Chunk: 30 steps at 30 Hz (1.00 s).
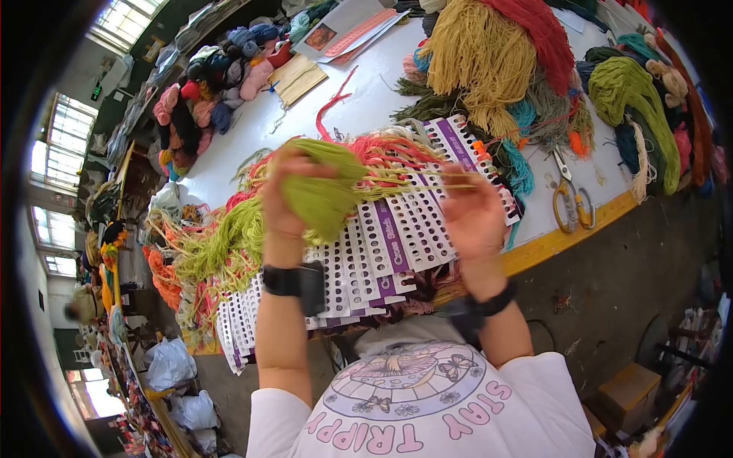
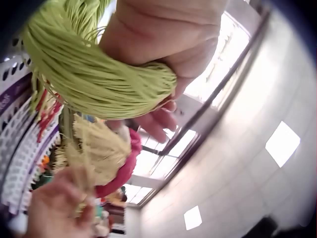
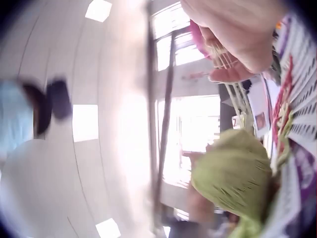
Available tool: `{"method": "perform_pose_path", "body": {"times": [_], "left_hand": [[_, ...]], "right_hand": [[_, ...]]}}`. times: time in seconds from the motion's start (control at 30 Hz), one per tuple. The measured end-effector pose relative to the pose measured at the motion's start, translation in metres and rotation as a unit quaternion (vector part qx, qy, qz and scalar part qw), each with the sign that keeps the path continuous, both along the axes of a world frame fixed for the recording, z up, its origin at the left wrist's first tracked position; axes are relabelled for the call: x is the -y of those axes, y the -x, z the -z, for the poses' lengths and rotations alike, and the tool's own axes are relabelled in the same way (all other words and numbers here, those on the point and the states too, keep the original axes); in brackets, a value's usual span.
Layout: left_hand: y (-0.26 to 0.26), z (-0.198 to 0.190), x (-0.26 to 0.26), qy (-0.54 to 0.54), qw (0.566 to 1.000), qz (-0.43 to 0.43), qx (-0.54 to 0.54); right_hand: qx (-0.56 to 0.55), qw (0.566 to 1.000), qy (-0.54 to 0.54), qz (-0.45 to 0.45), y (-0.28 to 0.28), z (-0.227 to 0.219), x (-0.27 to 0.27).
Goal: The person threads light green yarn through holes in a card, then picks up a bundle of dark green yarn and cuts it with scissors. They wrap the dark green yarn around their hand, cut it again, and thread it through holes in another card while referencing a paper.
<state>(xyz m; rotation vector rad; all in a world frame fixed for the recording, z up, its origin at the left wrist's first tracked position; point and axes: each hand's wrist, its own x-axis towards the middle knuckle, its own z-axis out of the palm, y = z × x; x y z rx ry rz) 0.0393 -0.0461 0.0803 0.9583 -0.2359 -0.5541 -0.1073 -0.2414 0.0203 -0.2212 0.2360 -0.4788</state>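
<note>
My left hand [image 1: 284,195] grips a thick light-green yarn bundle [image 1: 324,187] above the cards; in the left wrist view the looped bundle [image 2: 99,84] hangs over the hand [image 2: 168,37]. Thin pale strands stretch from it to my right hand [image 1: 475,214], whose curled fingers pinch them, as the right wrist view shows with the strands [image 3: 240,101] below the hand [image 3: 242,37]. Beneath both hands lie white punched cards with purple bands [image 1: 391,237], topped by pink, red and green threads [image 1: 382,156]. More green yarn [image 1: 229,244] lies at their left.
Scissors with yellow handles [image 1: 566,202] lie on the white table [image 1: 259,130] at right. Large tan yarn [image 1: 477,69], red yarn [image 1: 542,38] and olive-green yarn [image 1: 630,95] are piled behind and right. Mixed skeins [image 1: 202,99], a wooden board [image 1: 298,79] and papers [image 1: 347,30] lie further back.
</note>
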Motion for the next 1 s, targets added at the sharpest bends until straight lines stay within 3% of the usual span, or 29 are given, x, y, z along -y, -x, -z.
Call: {"method": "perform_pose_path", "body": {"times": [0.03,0.07,0.1,0.13,0.17,0.2,0.23,0.33,0.37,0.4,0.43,0.47,0.5,0.53,0.57,0.63,0.73,0.83,0.87,0.93,0.97,1.0], "left_hand": [[-0.026,-0.004,-0.031,0.188,0.976,0.052,-0.093],[-0.05,-0.008,-0.061,0.368,0.906,0.101,-0.183],[-0.048,-0.027,-0.078,0.424,0.883,0.114,-0.165],[-0.069,-0.023,-0.119,0.348,0.933,0.025,-0.088],[-0.093,-0.021,-0.163,0.265,0.962,-0.063,-0.008],[-0.099,-0.03,-0.196,0.279,0.955,-0.099,-0.014],[-0.099,-0.037,-0.211,0.293,0.946,-0.135,-0.021],[-0.081,-0.043,-0.18,0.228,0.96,-0.142,0.076],[-0.072,-0.035,-0.148,0.218,0.973,-0.06,0.042],[-0.062,-0.026,-0.106,0.208,0.978,0.023,0.011],[-0.056,0.003,-0.075,0.217,0.975,0.018,-0.042],[-0.045,0.019,-0.038,0.08,0.992,0.001,-0.096],[-0.003,0.003,0.019,-0.108,0.989,-0.074,-0.067],[-0.006,0.039,0.038,-0.008,0.976,0.084,-0.201],[0.018,0.026,0.074,-0.158,0.978,0.069,-0.121],[0.028,0.063,0.103,-0.241,0.955,0.151,-0.084],[0.032,0.078,0.121,-0.232,0.948,0.205,-0.076],[0.027,0.079,0.117,-0.264,0.942,0.196,-0.07],[0.028,0.078,0.118,-0.301,0.937,0.158,-0.083],[0.029,0.075,0.121,-0.372,0.918,0.079,-0.109],[0.031,0.08,0.121,-0.388,0.92,0.05,-0.008],[0.033,0.088,0.12,-0.399,0.912,0.021,0.095]], "right_hand": [[0.022,0.999,-0.028,0.015,0.015,0.025,0.028],[0.092,0.994,-0.005,0.049,0.036,0.051,0.067],[0.188,0.973,-0.11,0.08,0.064,0.037,0.099],[0.093,0.974,-0.127,0.164,0.103,0.048,0.148],[-0.026,0.954,0.017,0.298,0.151,0.069,0.2],[-0.215,0.871,0.038,0.44,0.185,0.052,0.228],[-0.116,0.854,0.009,0.507,0.256,0.096,0.297],[-0.223,0.796,0.138,0.546,0.223,0.024,0.272],[-0.141,0.87,0.25,0.4,0.182,0.015,0.245],[-0.188,0.89,0.261,0.322,0.135,0.018,0.214],[-0.231,0.901,0.277,0.24,0.087,0.021,0.184],[-0.22,0.9,0.353,0.133,0.049,0.023,0.138],[-0.087,0.924,0.368,-0.059,0.021,0.032,0.119],[-0.101,0.897,0.419,-0.1,-0.001,0.032,0.089],[-0.11,0.896,0.397,-0.166,-0.013,0.03,0.071],[-0.041,0.906,0.338,-0.251,-0.024,0.029,0.056],[0.001,0.912,0.286,-0.293,-0.025,0.033,0.056],[-0.071,0.863,0.404,-0.296,-0.028,0.032,0.054],[-0.105,0.852,0.435,-0.272,-0.031,0.03,0.055],[-0.177,0.751,0.613,-0.17,-0.037,0.034,0.055],[-0.209,0.683,0.69,-0.114,-0.04,0.037,0.056],[-0.22,0.673,0.698,-0.106,-0.043,0.04,0.056]]}}
